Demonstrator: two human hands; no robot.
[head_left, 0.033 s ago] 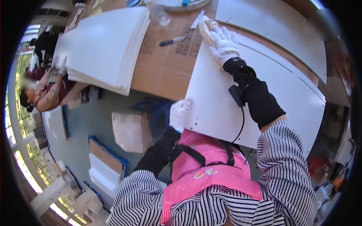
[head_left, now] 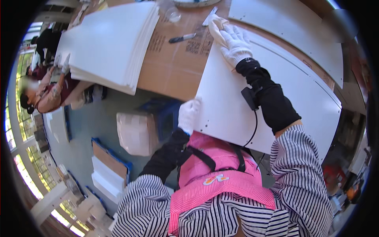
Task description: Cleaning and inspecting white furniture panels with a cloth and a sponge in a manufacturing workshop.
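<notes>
A large white panel (head_left: 272, 98) with small drilled holes lies in front of me. My left hand (head_left: 190, 112), in a white knit glove, is closed on the panel's left edge near its front corner. My right hand (head_left: 236, 44), gloved the same way, rests at the panel's far left corner. Its fingers lie stretched over a cream cloth (head_left: 216, 26), which is pressed to the surface under the hand. Black sleeves cover both forearms, and a small black device (head_left: 249, 98) with a cable is strapped to the right one.
A stack of white panels (head_left: 110, 43) is at the left on the cardboard-covered table (head_left: 169, 75). A cutter knife (head_left: 182, 38), a white strip (head_left: 210, 16) and a clear cup (head_left: 173, 15) lie beyond. Another panel (head_left: 292, 35) is far right. A wrapped box (head_left: 136, 133) and blue stool (head_left: 167, 114) stand below. Co-workers (head_left: 51, 91) are left.
The view has shifted a little. My left hand has slid slightly farther along the panel's edge, while the right hand stays over the cloth at the corner.
</notes>
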